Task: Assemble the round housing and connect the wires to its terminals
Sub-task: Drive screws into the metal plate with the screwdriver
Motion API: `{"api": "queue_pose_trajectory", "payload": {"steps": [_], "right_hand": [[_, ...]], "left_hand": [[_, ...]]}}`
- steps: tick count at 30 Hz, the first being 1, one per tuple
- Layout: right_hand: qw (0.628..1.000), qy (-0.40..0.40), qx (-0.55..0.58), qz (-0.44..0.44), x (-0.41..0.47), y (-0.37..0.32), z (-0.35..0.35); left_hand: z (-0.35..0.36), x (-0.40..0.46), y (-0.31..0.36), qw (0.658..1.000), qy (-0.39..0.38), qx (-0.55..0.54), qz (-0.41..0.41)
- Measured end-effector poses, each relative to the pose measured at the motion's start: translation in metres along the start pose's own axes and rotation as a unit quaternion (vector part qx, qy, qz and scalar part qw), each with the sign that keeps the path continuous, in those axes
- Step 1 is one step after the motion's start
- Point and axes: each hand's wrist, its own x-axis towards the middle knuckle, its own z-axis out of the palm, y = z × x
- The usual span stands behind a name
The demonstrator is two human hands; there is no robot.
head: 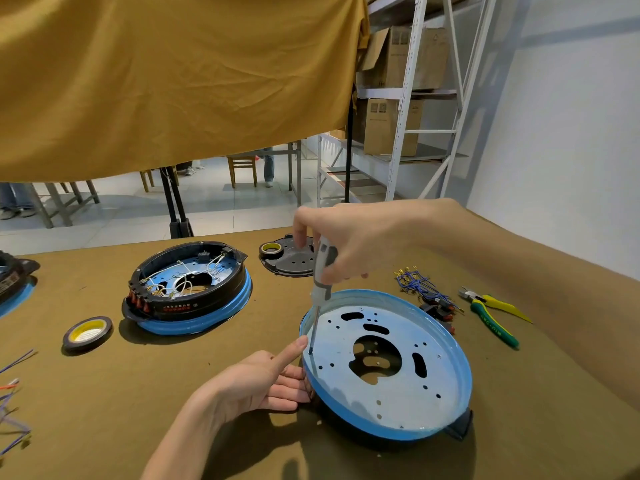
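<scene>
Your left hand (263, 382) sits nearest you, fingers laid along the near-left rim of the round housing (391, 400), thumb stretched up beside the screwdriver tip, steadying the part without closing round it. That housing, a blue-rimmed pan with a pale perforated plate inside and a big cut-out at its middle, rests on the brown tabletop (138, 393) right of centre, with a dark tab at its near-right edge. Your right hand (343, 237) wraps round the grey handle of the screwdriver (320, 282), which stands almost upright, its shaft reaching down to a hole just inside the left rim of the plate. Right of the housing lies a bundle of blue wires (420, 284) with brass terminals, near the rim but not touching it, and farther right the green-and-yellow pliers (491, 315) lie well apart. To the left, a second housing (194, 289) with a black ring and white wiring inside stands across open cloth from the one you work on; a tape roll (87, 333) lies near its left side. Far, behind your right hand, a dark cover plate (289, 263) carries another tape roll (270, 249). Loose wire ends (14, 410) cross the left edge of the tabletop. Bare cloth spreads between your left forearm and the tape roll.
</scene>
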Motion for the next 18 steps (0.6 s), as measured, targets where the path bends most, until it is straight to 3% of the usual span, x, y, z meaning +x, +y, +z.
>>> {"api": "queue_pose_trajectory", "payload": {"steps": [3,7,12,16,18], "right_hand": [[0.998,0.047,-0.039,-0.002,0.0034,-0.0029,0.0076],[1.0,0.003,-0.009,-0.003,-0.0002,-0.0032,0.0013],[0.997,0.058,-0.05,0.0,0.0037,-0.0038,0.0075],[1.0,0.004,0.008,0.0,-0.0001,0.0028,-0.001],[1.0,0.027,-0.006,0.001,0.0011,0.0042,0.0015]], "left_hand": [[0.0003,-0.0005,0.0007,1.0,0.001,-0.001,-0.002],[0.0017,-0.001,0.0,1.0,0.004,-0.001,0.005],[0.0063,-0.0004,0.0006,1.0,0.016,-0.007,0.007],[0.0066,-0.0002,0.0005,1.0,0.014,-0.013,0.009],[0.0064,0.0004,0.0,1.0,0.015,-0.014,0.009]]}}
